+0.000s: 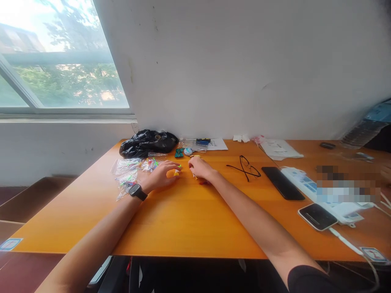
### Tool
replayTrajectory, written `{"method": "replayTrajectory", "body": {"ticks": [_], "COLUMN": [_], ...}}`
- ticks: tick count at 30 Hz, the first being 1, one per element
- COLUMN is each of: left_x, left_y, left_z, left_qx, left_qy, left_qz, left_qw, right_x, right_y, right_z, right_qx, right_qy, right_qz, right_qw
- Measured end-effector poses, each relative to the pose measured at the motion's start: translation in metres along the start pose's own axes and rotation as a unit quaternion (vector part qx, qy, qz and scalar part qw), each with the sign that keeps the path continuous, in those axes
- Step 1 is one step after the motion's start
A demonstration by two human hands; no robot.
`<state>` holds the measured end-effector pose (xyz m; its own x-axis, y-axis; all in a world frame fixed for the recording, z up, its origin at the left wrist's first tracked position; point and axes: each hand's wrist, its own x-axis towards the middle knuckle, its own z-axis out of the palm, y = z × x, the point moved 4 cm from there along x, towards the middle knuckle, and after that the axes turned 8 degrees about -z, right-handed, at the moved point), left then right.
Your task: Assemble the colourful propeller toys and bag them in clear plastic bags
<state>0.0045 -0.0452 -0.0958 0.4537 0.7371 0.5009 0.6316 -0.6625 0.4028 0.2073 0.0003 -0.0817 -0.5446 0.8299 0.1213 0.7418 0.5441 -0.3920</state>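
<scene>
My left hand [160, 176], with a black watch [138, 191] on its wrist, rests low over the table, thumb and fingers curved but apart. At its thumb tip is a small yellow piece [176, 173], and a small green piece [179, 166] shows at the fingertips. Beside and partly under that hand lie clear plastic bags [124, 179] of small colourful pieces. My right hand [200, 167] is closed, its fingertips pointing down; what they hold is hidden. Just below them shows a small yellow-and-white piece [194, 176], with a small red piece [203, 183] under the hand.
A black plastic bag [146, 143] lies at the back left. Behind my hands are a green packet [179, 152], a round tin-like object [188, 151] and paper [218, 144]. Glasses [245, 169], a black phone [282, 183], a power strip [301, 181] and a white device [317, 216] lie right.
</scene>
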Motion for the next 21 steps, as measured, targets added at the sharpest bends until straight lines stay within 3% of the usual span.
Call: {"method": "replayTrajectory", "body": {"ticks": [5,9,14,21], "left_x": [-0.004,-0.008,-0.009,-0.006], "left_y": [-0.002,-0.001,-0.005,0.000], "left_z": [0.009,0.015,0.019,0.014], "left_qx": [0.065,0.090,0.092,0.100], "left_qy": [-0.070,-0.097,-0.103,-0.105], "left_qz": [-0.019,-0.016,-0.011,-0.003], "left_qw": [0.995,0.991,0.990,0.989], "right_x": [-0.005,-0.020,-0.031,-0.029], "right_y": [0.012,0.017,0.013,0.013], "right_z": [-0.040,-0.062,-0.061,-0.055], "right_qx": [0.024,0.041,0.005,0.011], "right_qy": [-0.043,-0.218,-0.306,-0.323], "right_qz": [-0.022,-0.033,0.003,0.002], "right_qw": [0.999,0.975,0.952,0.946]}}
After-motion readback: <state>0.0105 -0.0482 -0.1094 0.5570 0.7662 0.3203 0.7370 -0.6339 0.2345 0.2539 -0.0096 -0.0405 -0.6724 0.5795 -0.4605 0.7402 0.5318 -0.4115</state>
